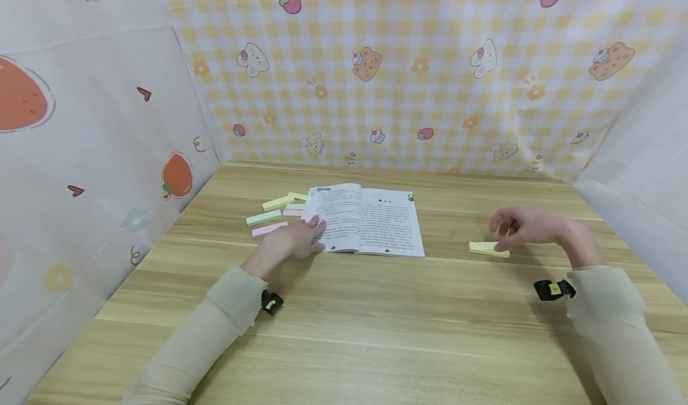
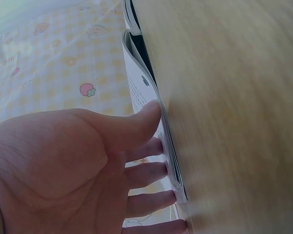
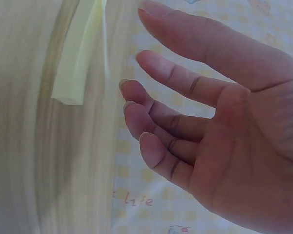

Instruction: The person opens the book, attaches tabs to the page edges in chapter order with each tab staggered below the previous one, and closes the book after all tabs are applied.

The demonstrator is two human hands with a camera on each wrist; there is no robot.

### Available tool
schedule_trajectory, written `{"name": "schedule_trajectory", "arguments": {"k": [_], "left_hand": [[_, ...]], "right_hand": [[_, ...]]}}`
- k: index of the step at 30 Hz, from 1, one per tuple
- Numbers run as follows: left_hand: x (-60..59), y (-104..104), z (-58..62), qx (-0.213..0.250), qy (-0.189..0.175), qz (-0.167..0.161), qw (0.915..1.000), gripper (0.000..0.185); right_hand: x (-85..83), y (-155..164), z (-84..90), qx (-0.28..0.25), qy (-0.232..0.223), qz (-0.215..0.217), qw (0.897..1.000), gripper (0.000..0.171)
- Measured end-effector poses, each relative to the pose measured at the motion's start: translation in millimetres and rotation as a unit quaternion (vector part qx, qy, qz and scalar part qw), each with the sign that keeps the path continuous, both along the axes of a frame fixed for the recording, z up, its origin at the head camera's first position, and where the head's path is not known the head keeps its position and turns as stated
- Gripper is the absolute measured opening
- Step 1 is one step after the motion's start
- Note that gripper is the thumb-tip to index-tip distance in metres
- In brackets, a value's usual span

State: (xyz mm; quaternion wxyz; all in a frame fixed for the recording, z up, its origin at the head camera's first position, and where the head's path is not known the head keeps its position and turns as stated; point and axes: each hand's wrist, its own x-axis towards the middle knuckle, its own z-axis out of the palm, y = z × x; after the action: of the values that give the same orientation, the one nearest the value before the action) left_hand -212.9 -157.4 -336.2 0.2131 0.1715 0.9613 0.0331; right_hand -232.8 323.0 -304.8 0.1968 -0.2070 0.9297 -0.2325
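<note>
An open book [image 1: 388,223] with printed pages lies on the wooden table. My left hand [image 1: 303,238] rests on the left page's outer edge, fingers spread; in the left wrist view the thumb and fingertips [image 2: 154,114] press on the page. To the right of the book lies a pale yellow sticky note pad [image 1: 486,248], long and narrow. Just over it hangs my right hand [image 1: 529,224], fingers loosely bent and nothing held. In the right wrist view a gap shows between the fingertips [image 3: 145,58] and the yellow pad [image 3: 75,63].
Left of the book lie several narrow sticky note pads, among them a green one [image 1: 264,217], a pink one [image 1: 269,229] and a yellow one [image 1: 276,203]. A checked cloth [image 1: 398,106] hangs behind the table [image 1: 355,327], with a white printed sheet [image 1: 107,154] along the left.
</note>
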Motion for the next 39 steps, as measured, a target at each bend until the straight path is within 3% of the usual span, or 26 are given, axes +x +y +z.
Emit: {"name": "schedule_trajectory", "arguments": {"k": [17,39], "left_hand": [[1.4,0.2,1.8,0.006,0.007,-0.001,1.0000,0.064],[-1.2,-0.2,-1.3,0.008,-0.004,0.005,1.0000,0.064]], "right_hand": [[-8.9,11.5,-21.8,-0.023,-0.089,-0.011,0.996,0.034],[-10.6,12.2,-28.5,-0.004,-0.039,0.007,0.999,0.023]]}}
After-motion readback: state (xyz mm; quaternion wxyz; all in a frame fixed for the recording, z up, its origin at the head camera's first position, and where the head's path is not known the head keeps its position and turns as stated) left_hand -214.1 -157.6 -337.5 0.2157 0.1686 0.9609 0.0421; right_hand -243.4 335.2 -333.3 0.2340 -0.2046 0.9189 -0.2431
